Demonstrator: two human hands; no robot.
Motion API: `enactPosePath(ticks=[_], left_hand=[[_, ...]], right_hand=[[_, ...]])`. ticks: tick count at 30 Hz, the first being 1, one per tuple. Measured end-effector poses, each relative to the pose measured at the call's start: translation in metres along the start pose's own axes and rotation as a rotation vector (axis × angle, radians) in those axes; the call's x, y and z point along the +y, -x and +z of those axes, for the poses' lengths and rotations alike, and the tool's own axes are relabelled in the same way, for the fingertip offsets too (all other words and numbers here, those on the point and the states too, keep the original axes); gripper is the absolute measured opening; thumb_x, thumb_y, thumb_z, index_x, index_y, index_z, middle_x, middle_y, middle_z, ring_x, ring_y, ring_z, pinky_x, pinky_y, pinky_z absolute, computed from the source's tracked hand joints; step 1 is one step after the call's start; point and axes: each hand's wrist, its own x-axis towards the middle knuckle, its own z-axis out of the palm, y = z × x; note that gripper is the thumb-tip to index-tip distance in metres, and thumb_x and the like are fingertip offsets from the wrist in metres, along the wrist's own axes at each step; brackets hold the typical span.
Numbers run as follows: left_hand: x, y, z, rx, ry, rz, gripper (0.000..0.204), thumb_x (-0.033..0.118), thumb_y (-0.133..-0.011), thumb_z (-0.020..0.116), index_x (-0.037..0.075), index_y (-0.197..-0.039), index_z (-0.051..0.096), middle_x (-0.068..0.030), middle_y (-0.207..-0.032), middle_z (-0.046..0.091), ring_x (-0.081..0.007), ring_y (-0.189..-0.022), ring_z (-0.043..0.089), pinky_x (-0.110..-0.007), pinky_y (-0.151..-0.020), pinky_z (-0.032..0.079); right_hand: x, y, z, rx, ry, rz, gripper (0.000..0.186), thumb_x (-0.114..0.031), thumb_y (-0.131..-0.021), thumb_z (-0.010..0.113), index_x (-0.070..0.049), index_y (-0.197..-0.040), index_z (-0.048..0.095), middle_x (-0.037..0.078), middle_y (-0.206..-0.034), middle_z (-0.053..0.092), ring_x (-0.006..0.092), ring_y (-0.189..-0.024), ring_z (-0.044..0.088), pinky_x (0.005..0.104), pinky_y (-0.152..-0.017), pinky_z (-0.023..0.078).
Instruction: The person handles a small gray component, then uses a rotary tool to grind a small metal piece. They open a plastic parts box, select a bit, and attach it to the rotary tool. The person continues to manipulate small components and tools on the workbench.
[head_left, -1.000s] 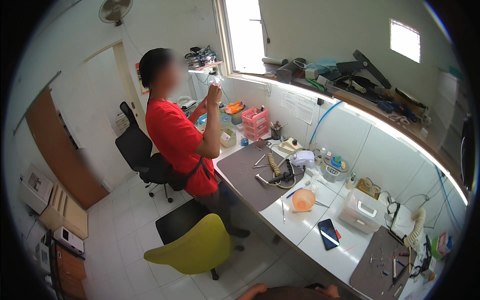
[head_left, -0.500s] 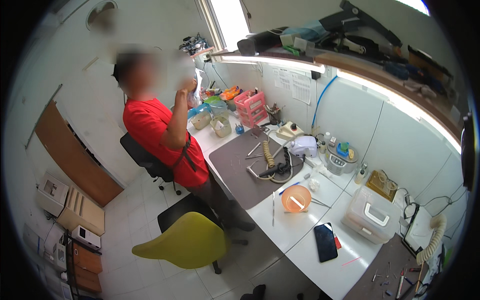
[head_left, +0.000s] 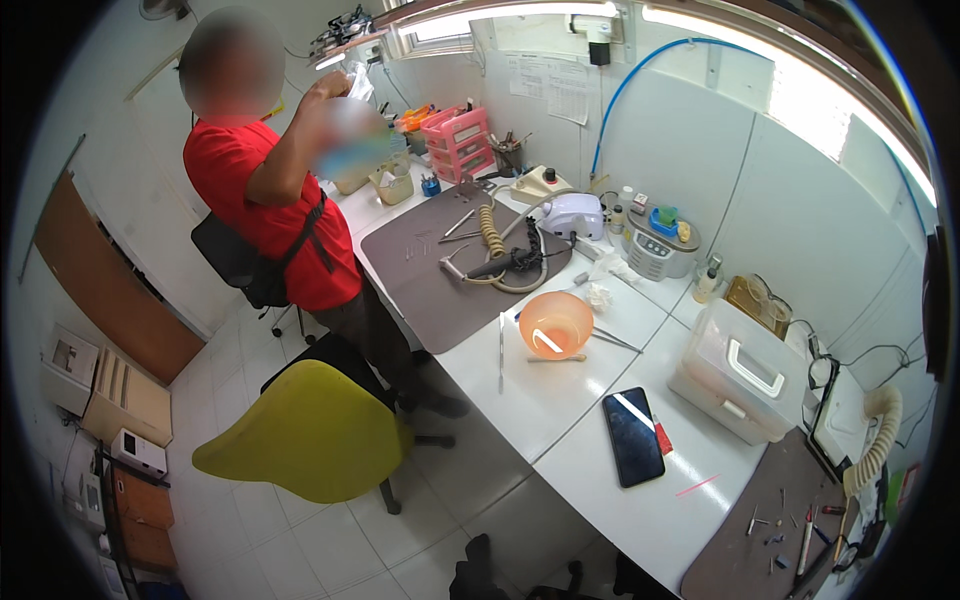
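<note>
Neither of my hands shows in the head view. On the white worktop [head_left: 560, 420] stands an orange bowl [head_left: 557, 327], with slim metal tools on both sides, among them tweezers-like tongs [head_left: 617, 340]. A black phone [head_left: 633, 437] lies nearer, partly over a small red piece [head_left: 663, 438]. A handpiece with a coiled cord [head_left: 500, 262] rests on the grey mat [head_left: 410, 250]. Farther left, a co-worker in a red shirt [head_left: 240, 160] stands at the bench with raised arms; what those hands hold is blurred.
A translucent case with a white handle [head_left: 735, 370] stands right of the phone. Behind are a grey ultrasonic-cleaner-like device [head_left: 655, 245], a white control unit [head_left: 577, 215] and pink drawers [head_left: 455, 145]. A green chair [head_left: 310, 435] stands before the bench; small tools lie on the near-right mat [head_left: 730, 550].
My view has tilted down and come closer to the bench, so the shelf above has mostly left the picture. The co-worker's arms are still raised. The bowl and phone appear unmoved on the worktop.
</note>
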Motion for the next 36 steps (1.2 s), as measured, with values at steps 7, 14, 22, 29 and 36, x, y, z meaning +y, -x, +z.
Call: enactPosePath(ticks=[7, 14, 22, 29, 36], left_hand=[[0.003, 0.042, 0.076, -0.102, -0.01, 0.178, 0.044, 0.034, -0.094, 0.063, -0.001, -0.121, 0.065, -0.0186, -0.117, 0.068, -0.0266, -0.105, 0.065, -0.038, -0.099, 0.048], [-0.054, 0.153, 0.177, -0.402, -0.015, 0.195, 0.046, 0.034, -0.094, 0.063, 0.0, -0.124, 0.064, -0.0187, -0.119, 0.068, -0.0263, -0.107, 0.065, -0.038, -0.1, 0.047], [0.052, 0.095, 0.162, -0.644, -0.289, 0.051, 0.043, 0.027, -0.099, 0.062, -0.001, -0.132, 0.06, -0.0134, -0.111, 0.069, -0.0218, -0.095, 0.067, -0.032, -0.092, 0.051], [0.212, 0.206, 0.237, -0.366, 0.175, 0.486, 0.023, 0.016, -0.099, 0.062, -0.001, -0.113, 0.065, -0.0096, -0.095, 0.069, -0.0158, -0.088, 0.065, -0.031, -0.083, 0.053], [0.259, 0.197, 0.261, -0.265, 0.225, 0.68, 0.016, 0.015, -0.096, 0.065, 0.0, -0.09, 0.066, -0.006, -0.083, 0.066, -0.0125, -0.071, 0.058, -0.027, -0.067, 0.047]], right_hand=[[0.131, 0.007, 0.034, -0.215, 0.181, 0.085, 0.028, -0.011, -0.087, 0.064, -0.013, -0.115, 0.068, 0.009, -0.099, 0.073, 0.0181, -0.08, 0.07, 0.0353, -0.073, 0.055], [0.138, 0.111, 0.01, -0.088, 0.21, -0.635, 0.034, -0.001, -0.085, 0.062, -0.013, -0.116, 0.064, 0.009, -0.088, 0.072, 0.0249, -0.082, 0.071, 0.0397, -0.072, 0.055], [0.196, 0.162, -0.005, 0.28, -0.335, -1.035, 0.027, 0.003, -0.089, 0.061, -0.003, -0.115, 0.066, 0.01, -0.091, 0.072, 0.0235, -0.082, 0.072, 0.0361, -0.075, 0.056], [0.197, 0.182, -0.034, 0.807, -0.288, -1.279, 0.011, -0.011, -0.092, 0.065, -0.005, -0.101, 0.066, 0.01, -0.091, 0.071, 0.0297, -0.083, 0.07, 0.0375, -0.07, 0.055], [0.193, 0.191, -0.072, 0.915, 0.006, -1.352, 0.018, -0.009, -0.085, 0.064, -0.01, -0.103, 0.067, 0.007, -0.091, 0.068, 0.029, -0.084, 0.069, 0.0384, -0.069, 0.055]])
